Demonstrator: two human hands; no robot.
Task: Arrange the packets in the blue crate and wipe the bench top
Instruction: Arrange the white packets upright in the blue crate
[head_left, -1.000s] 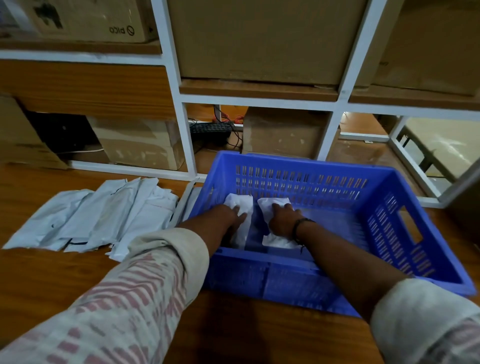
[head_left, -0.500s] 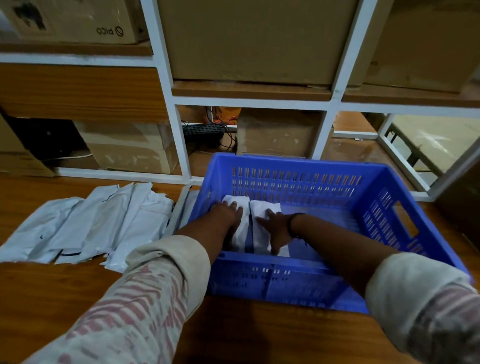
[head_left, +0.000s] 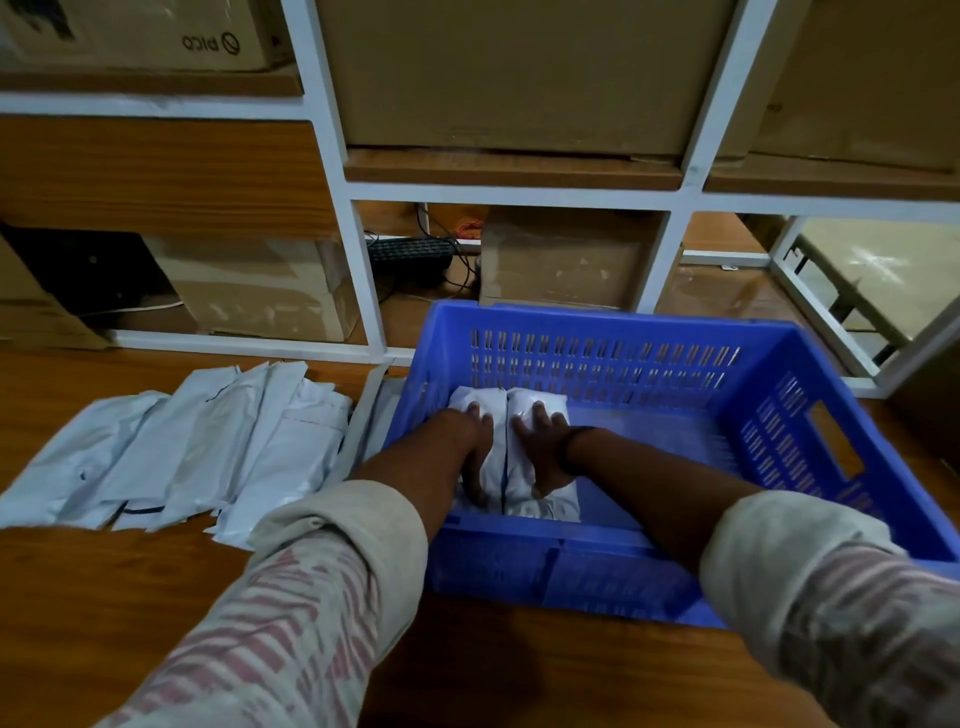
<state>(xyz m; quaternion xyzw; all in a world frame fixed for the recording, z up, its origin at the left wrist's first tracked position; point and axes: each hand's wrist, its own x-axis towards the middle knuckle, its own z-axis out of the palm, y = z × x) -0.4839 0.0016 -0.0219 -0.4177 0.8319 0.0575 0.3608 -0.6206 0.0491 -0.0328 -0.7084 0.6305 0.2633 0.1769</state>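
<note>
- A blue crate (head_left: 597, 358) is seen on the wooden worktop (head_left: 78, 597), at about 3 o'clock from a spread of loose white packets (head_left: 208, 447).
- Two white packets are laid side by side on the crate floor, toward its 9 o'clock wall, with their long edges touching.
- The left packet (head_left: 496, 462) is pressed down by the left hand (head_left: 470, 447). Its fingers (head_left: 474, 410) are held straight and flat, pointing to 12 o'clock, and nothing is gripped.
- The right packet (head_left: 519, 486) is covered by the right hand (head_left: 540, 447). Its fingers (head_left: 537, 413) are spread and straight, resting on the wrapping without curling round it.
- A dark band (head_left: 569, 452) is worn on the right wrist.
- The loose packets are overlapped in a fan just beside the crate's 9 o'clock wall, and one narrow packet (head_left: 363, 421) is tucked against that wall.
- A white shelving frame (head_left: 358, 270) is set at 12 o'clock behind the crate. Cardboard boxes (head_left: 561, 260) are stored in it, and a black keyboard (head_left: 410, 254) with cables is also seen.
</note>
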